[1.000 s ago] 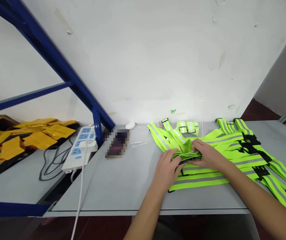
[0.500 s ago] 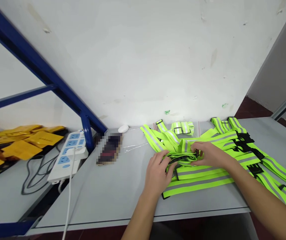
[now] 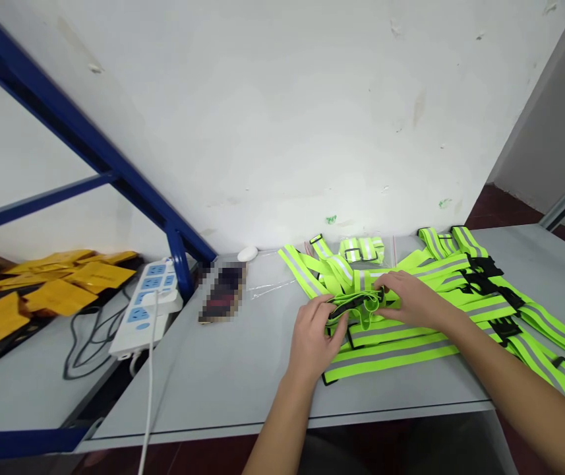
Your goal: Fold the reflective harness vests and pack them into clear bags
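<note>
Neon yellow-green reflective straps [image 3: 411,356] with grey stripes and black buckles [image 3: 482,266] lie spread over the right half of the grey table. Above them my left hand [image 3: 316,336] pinches the left end of a folded reflective belt [image 3: 358,307], thumb in front and fingers behind. My right hand [image 3: 408,297] grips the same belt at its right end, fingertips at a black fitting. The belt's loops stand on edge between both hands. Behind them, a rolled strap in a clear bag [image 3: 362,251] rests near the wall.
A blurred phone-like item [image 3: 223,291] and a white oval object [image 3: 247,253] lie on the table's left part. Further left are a white power strip [image 3: 146,307] with cables, a blue metal frame [image 3: 178,257] and yellow packets [image 3: 59,290]. A white wall stands behind.
The folded belt's loops have opened out and rise a little higher between my hands. Both hands keep hold of it in nearly the same place. The view has shifted slightly.
</note>
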### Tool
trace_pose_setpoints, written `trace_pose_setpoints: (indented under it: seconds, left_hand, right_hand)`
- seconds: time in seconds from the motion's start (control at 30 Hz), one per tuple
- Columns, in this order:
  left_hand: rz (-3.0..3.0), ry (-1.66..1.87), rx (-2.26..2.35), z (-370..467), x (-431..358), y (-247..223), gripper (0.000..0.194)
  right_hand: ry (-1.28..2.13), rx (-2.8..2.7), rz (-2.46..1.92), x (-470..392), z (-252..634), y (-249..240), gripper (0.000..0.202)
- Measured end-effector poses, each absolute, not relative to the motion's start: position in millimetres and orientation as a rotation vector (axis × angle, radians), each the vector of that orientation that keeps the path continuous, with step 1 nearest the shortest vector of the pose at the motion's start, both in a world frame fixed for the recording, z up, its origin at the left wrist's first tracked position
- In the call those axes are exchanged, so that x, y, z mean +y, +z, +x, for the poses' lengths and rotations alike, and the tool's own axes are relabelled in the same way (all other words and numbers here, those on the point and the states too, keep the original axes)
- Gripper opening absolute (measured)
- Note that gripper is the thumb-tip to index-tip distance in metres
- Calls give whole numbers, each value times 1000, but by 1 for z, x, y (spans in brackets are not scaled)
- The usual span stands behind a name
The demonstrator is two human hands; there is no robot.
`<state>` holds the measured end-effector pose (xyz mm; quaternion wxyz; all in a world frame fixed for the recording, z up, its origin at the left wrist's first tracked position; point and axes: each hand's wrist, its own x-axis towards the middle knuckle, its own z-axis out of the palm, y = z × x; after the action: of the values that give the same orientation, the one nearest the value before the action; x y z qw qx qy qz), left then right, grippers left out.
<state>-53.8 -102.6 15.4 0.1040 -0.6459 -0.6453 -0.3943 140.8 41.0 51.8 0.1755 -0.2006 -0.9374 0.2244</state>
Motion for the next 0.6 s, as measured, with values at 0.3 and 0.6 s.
trace_pose_setpoints:
  seconds: [0.3, 0.6]
  left_hand:
    - [-1862, -949, -1833, -45, -98, 28, 10]
    - [-1743, -1339, -1907, -51, -97, 18, 20]
  right_hand:
    - [804, -2543, -597, 40, 137, 38, 45]
    - [703, -2457, -488, 23, 130, 41, 57]
